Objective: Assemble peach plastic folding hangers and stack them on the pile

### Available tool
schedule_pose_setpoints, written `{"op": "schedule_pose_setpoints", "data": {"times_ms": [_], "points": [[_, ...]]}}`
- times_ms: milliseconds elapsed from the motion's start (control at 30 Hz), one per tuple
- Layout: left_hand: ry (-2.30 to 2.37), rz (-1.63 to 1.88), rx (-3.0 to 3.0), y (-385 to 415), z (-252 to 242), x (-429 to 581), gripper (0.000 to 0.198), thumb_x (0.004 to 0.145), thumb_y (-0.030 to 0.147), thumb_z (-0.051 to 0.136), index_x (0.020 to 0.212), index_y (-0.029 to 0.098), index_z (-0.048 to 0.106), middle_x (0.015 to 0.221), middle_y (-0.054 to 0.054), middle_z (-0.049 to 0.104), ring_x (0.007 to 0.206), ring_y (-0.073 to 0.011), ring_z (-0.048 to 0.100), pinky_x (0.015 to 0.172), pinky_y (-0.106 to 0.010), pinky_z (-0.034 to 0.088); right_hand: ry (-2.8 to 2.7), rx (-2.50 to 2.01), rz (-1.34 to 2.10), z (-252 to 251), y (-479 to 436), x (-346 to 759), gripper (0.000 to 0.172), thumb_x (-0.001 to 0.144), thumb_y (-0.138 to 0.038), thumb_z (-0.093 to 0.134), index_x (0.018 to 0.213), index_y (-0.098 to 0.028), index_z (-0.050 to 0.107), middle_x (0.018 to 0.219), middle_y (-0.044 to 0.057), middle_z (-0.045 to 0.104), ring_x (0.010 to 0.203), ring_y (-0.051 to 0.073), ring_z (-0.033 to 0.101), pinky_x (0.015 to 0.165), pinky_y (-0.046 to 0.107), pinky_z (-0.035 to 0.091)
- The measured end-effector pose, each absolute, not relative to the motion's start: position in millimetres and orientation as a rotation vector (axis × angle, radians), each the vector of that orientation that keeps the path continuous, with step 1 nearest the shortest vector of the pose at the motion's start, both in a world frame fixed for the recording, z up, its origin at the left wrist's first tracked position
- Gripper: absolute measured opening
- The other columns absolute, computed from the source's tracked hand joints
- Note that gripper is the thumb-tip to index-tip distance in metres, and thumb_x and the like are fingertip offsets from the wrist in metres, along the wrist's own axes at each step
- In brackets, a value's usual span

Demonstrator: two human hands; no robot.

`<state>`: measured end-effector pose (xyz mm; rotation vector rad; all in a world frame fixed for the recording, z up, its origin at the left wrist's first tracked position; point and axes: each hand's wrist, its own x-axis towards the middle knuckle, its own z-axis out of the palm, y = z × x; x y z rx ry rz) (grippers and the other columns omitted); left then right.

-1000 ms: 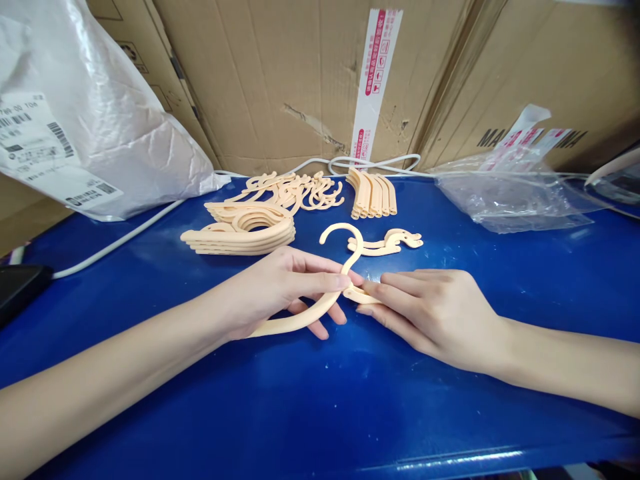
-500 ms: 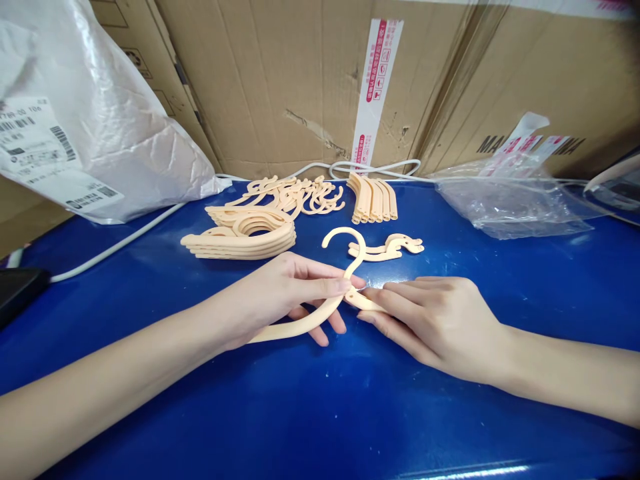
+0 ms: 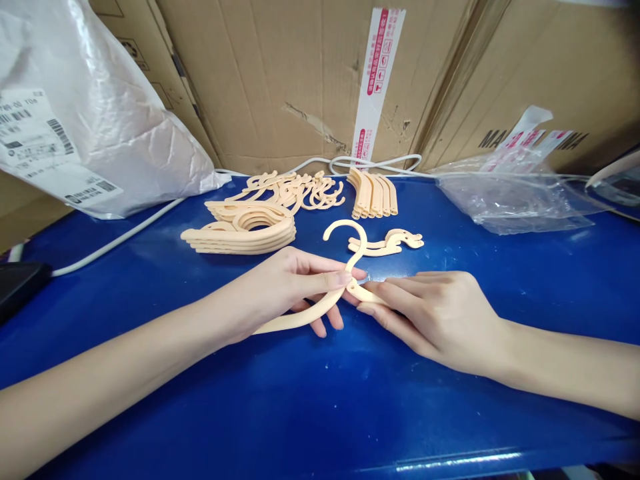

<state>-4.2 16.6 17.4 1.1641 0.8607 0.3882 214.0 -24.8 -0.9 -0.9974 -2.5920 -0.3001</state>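
Observation:
My left hand (image 3: 280, 290) pinches a peach plastic hanger (image 3: 345, 237) just below its hook, the curved arm running back under my fingers. My right hand (image 3: 435, 313) lies on the hanger's other arm piece (image 3: 364, 293), fingers pressed together over it where the two parts meet. Both hands rest low on the blue table (image 3: 320, 400). Just behind the hook lie two loose hanger parts (image 3: 393, 241).
Behind the hands sit a stack of hanger arms (image 3: 243, 233), a pile of hooks (image 3: 295, 190) and a row of curved pieces (image 3: 373, 195). A white plastic bag (image 3: 85, 113) is at left, clear bags (image 3: 515, 197) at right, cardboard boxes (image 3: 300, 73) and a white cable (image 3: 115, 243) behind.
Hardly anything differs: both hands keep their hold on the hanger parts at the joint, with only slight shifts of the fingers and of the view.

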Motion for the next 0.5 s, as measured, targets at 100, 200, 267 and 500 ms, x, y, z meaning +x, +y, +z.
{"op": "schedule_pose_setpoints", "data": {"times_ms": [100, 200, 267, 500], "points": [[0.862, 0.381, 1.175, 16.4, 18.0, -3.2, 0.022, 0.094, 0.024, 0.058, 0.091, 0.01, 0.075, 0.06, -0.003, 0.069, 0.051, -0.009, 0.064, 0.047, -0.012, 0.051, -2.585, -1.0, -0.298, -1.1, -24.6, 214.3, 0.036, 0.102, -0.033, 0.038, 0.084, -0.018, 0.065, 0.061, -0.003, 0.065, 0.051, 0.01, 0.064, 0.048, 0.027, 0.033], [0.868, 0.376, 1.175, 15.7, 20.3, -1.8, 0.02, 0.095, 0.018, 0.056, 0.097, 0.012, 0.075, 0.058, -0.001, 0.068, 0.048, -0.0072, 0.062, 0.046, -0.011, 0.05, -2.573, -1.0, -0.293, -1.6, -24.2, 214.1, 0.036, 0.102, -0.033, 0.038, 0.086, -0.019, 0.067, 0.059, -0.003, 0.065, 0.049, 0.011, 0.062, 0.047, 0.027, 0.033], [0.871, 0.375, 1.173, 15.1, 22.1, -0.8, 0.021, 0.095, 0.015, 0.054, 0.097, 0.013, 0.075, 0.057, 0.001, 0.068, 0.047, -0.0059, 0.061, 0.046, -0.01, 0.049, -2.566, -0.99, -0.3, -1.8, -23.8, 213.8, 0.036, 0.102, -0.033, 0.039, 0.085, -0.019, 0.067, 0.059, -0.004, 0.064, 0.048, 0.011, 0.062, 0.047, 0.027, 0.033], [0.87, 0.398, 1.175, 13.0, 22.9, 1.0, 0.024, 0.095, 0.014, 0.053, 0.088, 0.011, 0.075, 0.058, 0.001, 0.067, 0.044, -0.0049, 0.059, 0.041, -0.008, 0.046, -2.575, -0.98, -0.237, -1.6, -22.7, 213.8, 0.033, 0.101, -0.032, 0.041, 0.088, -0.019, 0.069, 0.06, -0.003, 0.065, 0.051, 0.012, 0.064, 0.048, 0.029, 0.034]]}}
